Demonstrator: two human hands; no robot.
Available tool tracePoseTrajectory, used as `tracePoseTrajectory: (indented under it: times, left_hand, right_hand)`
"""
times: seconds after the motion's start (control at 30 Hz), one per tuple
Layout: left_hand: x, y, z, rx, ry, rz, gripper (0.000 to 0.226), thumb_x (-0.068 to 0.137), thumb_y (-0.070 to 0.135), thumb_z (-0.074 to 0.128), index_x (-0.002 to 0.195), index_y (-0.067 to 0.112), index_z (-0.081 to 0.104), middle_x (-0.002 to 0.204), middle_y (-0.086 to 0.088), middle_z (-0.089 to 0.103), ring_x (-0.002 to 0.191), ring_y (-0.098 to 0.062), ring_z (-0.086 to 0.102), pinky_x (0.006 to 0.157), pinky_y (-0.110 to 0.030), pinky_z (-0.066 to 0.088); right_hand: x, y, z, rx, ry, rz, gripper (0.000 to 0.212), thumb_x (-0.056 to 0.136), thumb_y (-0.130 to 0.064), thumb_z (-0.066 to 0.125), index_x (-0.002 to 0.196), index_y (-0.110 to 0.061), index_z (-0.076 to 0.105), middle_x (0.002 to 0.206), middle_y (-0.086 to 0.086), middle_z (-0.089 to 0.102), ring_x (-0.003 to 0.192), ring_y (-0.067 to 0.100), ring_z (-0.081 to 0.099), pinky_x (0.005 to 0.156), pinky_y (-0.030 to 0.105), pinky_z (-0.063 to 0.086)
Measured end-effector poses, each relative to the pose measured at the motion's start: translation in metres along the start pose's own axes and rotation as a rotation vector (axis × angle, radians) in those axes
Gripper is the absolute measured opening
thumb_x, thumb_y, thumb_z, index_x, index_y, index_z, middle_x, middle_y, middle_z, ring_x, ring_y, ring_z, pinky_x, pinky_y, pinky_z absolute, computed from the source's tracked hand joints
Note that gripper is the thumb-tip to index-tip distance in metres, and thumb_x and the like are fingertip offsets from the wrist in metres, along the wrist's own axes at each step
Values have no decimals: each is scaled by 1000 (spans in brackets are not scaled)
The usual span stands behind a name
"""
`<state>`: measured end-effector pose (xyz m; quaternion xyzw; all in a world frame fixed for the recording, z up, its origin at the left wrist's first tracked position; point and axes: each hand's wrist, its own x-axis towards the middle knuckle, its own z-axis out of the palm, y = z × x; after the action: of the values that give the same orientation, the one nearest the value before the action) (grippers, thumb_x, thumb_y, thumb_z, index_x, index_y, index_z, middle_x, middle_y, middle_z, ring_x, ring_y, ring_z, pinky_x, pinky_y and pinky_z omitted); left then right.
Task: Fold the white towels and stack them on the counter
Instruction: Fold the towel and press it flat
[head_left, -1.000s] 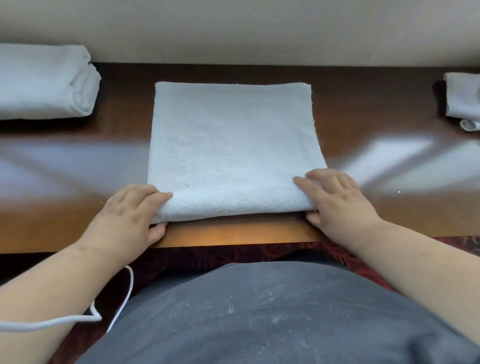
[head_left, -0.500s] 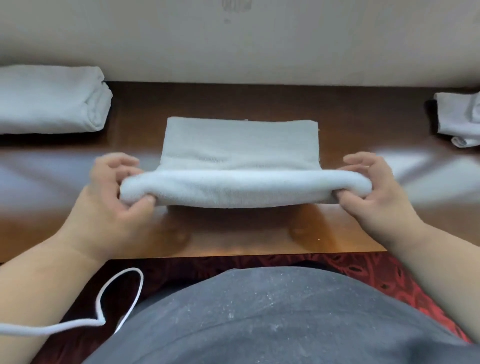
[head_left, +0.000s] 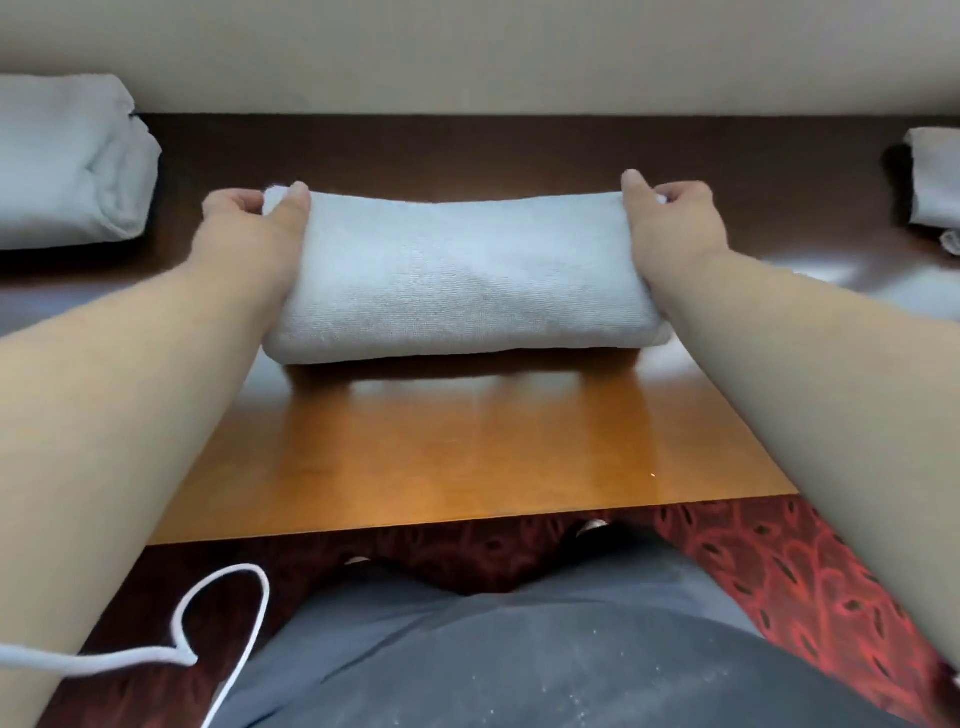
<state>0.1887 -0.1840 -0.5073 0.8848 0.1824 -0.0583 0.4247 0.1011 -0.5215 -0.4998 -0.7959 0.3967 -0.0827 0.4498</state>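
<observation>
Wooden counter (head_left: 467, 457) bears folded towel (head_left: 462, 280), both hands seemingly pinching its far edge.

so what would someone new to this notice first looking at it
First, the folded white terry towel lying across the middle of the glossy brown wooden counter, with the left hand and right hand gripping its far corners. Next, a bulkier folded white towel at the far left by the wall, and a smaller white towel at the right edge.

white cord (head_left: 223, 613), red patterned carpet (head_left: 779, 561)
</observation>
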Motion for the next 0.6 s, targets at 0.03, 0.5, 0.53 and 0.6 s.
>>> tracePoseTrajectory:
  times: [0.03, 0.5, 0.53, 0.6]
  left_hand:
    - [6, -1, 2, 16, -6, -30, 72, 75, 77, 50, 131, 31, 50, 119, 8, 56, 103, -21, 53, 90, -34, 41]
    - [-28, -33, -23, -181, -353, 123, 56, 79, 62, 54, 128, 36, 56, 106, 23, 70, 93, 6, 66, 75, -23, 50]
    - [-29, -33, -26, -127, -356, 126, 50, 80, 64, 52, 118, 34, 61, 96, 29, 70, 85, 10, 66, 70, -19, 48]
    - [-29, -29, -27, -21, -326, 100, 43, 82, 70, 47, 95, 34, 64, 77, 35, 66, 71, 15, 61, 60, -13, 40]
  right_hand:
    - [2, -2, 1, 12, -6, 30, 59, 82, -73, 52, 120, -28, 52, 109, -9, 59, 103, 17, 58, 88, 30, 45]
    - [-21, 25, 0, -5, 19, -25, 44, 84, -50, 63, 121, -34, 47, 99, -22, 58, 89, -4, 57, 88, 32, 52]
    - [-20, 25, 2, -11, 21, -16, 45, 85, -51, 61, 124, -34, 47, 98, -22, 57, 89, -3, 56, 89, 33, 51]
    - [-20, 25, 4, -39, 30, -7, 46, 87, -52, 57, 128, -34, 45, 98, -22, 55, 90, -1, 55, 91, 34, 50]
